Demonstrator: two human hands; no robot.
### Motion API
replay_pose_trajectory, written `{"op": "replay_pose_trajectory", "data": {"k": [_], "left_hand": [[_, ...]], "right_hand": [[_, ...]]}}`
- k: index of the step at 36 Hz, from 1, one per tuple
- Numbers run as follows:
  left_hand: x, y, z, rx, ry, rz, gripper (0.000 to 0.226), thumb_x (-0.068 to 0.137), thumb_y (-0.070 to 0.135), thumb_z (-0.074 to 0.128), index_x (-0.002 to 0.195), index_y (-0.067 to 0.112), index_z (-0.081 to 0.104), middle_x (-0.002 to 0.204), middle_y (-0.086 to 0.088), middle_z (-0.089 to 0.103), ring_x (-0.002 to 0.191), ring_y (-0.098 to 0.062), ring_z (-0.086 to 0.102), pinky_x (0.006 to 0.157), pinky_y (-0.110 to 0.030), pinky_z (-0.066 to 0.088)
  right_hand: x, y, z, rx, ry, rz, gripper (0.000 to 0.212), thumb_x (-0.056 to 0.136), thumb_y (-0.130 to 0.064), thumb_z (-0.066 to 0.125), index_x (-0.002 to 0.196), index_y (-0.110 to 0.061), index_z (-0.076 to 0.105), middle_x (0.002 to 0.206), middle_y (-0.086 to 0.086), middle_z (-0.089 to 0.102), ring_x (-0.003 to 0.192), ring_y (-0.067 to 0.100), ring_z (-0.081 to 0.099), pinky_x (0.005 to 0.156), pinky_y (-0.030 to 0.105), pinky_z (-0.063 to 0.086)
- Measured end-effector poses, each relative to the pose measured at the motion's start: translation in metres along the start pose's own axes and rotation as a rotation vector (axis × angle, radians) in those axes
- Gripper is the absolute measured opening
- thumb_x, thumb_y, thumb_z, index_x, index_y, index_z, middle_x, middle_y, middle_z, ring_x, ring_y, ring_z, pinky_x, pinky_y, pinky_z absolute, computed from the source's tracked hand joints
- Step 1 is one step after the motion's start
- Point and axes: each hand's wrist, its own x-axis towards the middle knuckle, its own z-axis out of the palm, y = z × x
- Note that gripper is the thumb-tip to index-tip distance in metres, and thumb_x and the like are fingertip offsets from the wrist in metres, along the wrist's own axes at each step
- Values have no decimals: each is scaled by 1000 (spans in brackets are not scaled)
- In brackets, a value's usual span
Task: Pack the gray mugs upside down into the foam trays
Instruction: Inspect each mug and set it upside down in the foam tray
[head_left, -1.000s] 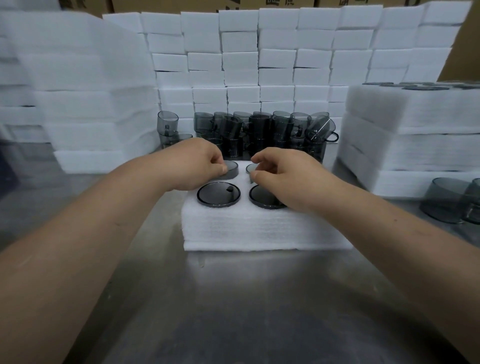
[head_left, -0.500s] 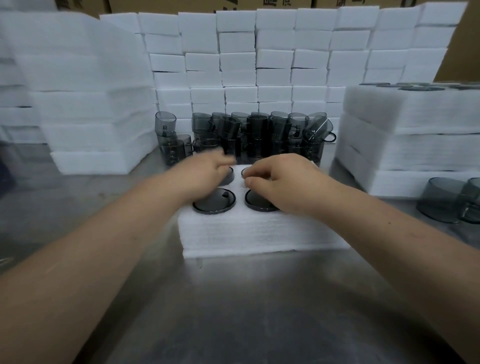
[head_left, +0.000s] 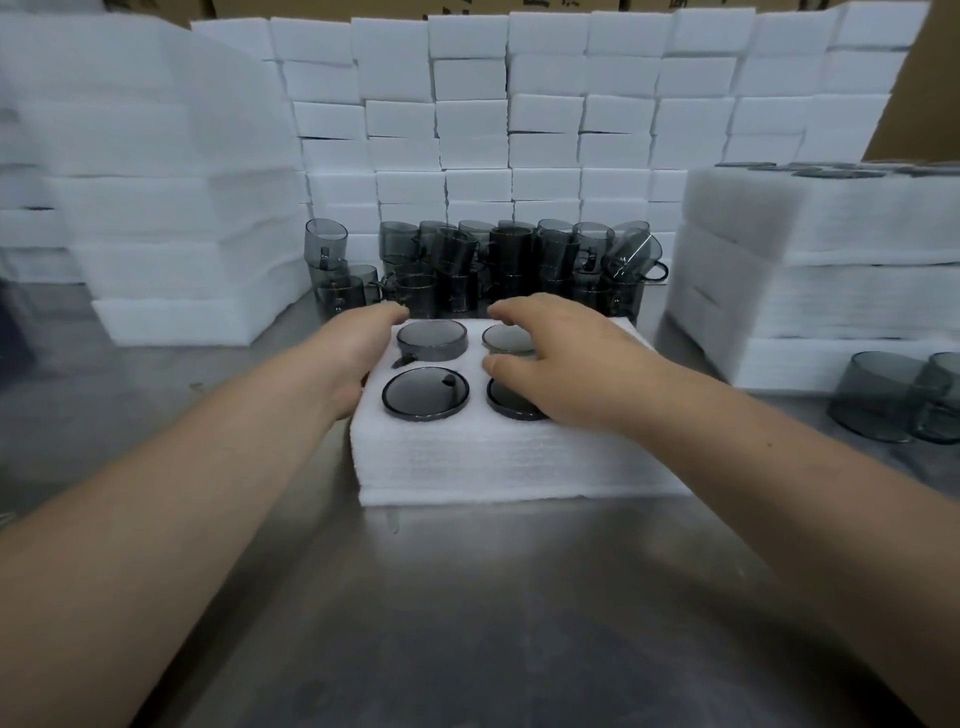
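Four gray mugs (head_left: 426, 392) sit bottom-up in the foam tray (head_left: 519, 457) on the surface (head_left: 467, 597); the far-left mug (head_left: 432, 340) stands proud. Left hand (head_left: 358, 353) lies at the tray's left edge and right hand (head_left: 566, 364) is over the right pair, fingers (head_left: 511, 312) loose, gripping nothing. Press that mug straight down, tray braced.

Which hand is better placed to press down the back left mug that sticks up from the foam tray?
Left, probably. The left hand lies beside that mug at the foam tray's left edge; the right hand lies over the two right-side mugs.
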Motion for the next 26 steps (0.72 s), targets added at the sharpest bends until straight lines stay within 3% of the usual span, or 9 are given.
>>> {"op": "replay_pose_trajectory", "data": {"k": [1,5,8,10,14,17,19,22,26], "left_hand": [[-2,1,1,-55,-7,6,21,93,25,49,100,11,62,85,-12,66,60,-23,62,52,-24,51],[-10,6,7,-184,7,110,14,91,20,53,88,10,64,63,-5,69,48,-18,63,40,-20,47],[-15,7,9,-203,82,267,15,91,18,54,78,16,61,50,4,64,38,-8,59,34,-14,40],[-18,11,8,-254,93,372,14,92,18,52,86,14,64,65,2,67,50,-8,63,42,-14,44],[-22,18,5,-216,149,603,17,96,20,45,99,20,61,87,6,66,78,-6,62,69,-17,50],[-25,15,8,-159,237,725,18,97,21,43,90,29,57,92,11,61,88,-5,56,82,-17,45],[-26,12,9,-153,223,778,20,98,20,41,89,29,55,97,7,59,94,-8,54,90,-24,43],[-30,10,10,-215,134,839,13,88,22,42,88,26,54,101,-1,55,98,-14,52,94,-31,41],[-30,11,9,-225,64,902,18,77,19,39,90,22,52,94,1,52,91,-10,50,86,-27,41]], "right_hand": [[-1,0,0,-4,4,-6,54,92,-43,47,141,-28,34,142,-6,39,130,16,36,85,25,24],[-5,-3,-2,-91,116,-103,52,92,-44,46,140,-27,36,136,-6,44,125,15,38,67,15,11],[-7,-6,-2,-106,165,-164,50,91,-43,46,137,-24,41,129,-3,51,119,16,42,78,18,22],[-7,-8,-2,-91,210,-174,49,92,-39,48,136,-19,44,128,-1,52,119,17,44,89,25,30],[-8,-8,-3,-90,340,-182,46,89,-28,55,130,-6,49,129,8,53,120,24,45,97,27,28],[-9,-9,-3,-113,395,-153,56,89,-32,55,137,-7,41,142,8,41,133,22,33,109,30,19],[-10,-12,-4,-127,454,-132,62,88,-35,56,140,-7,37,147,8,34,138,23,24,113,36,14],[-10,-17,-11,-115,548,-103,67,87,-40,57,141,-8,35,150,9,28,141,25,19,113,40,9],[-5,-14,-13,-194,454,-32,78,84,-60,42,146,-14,24,155,1,19,144,16,4,112,35,-10]]}}
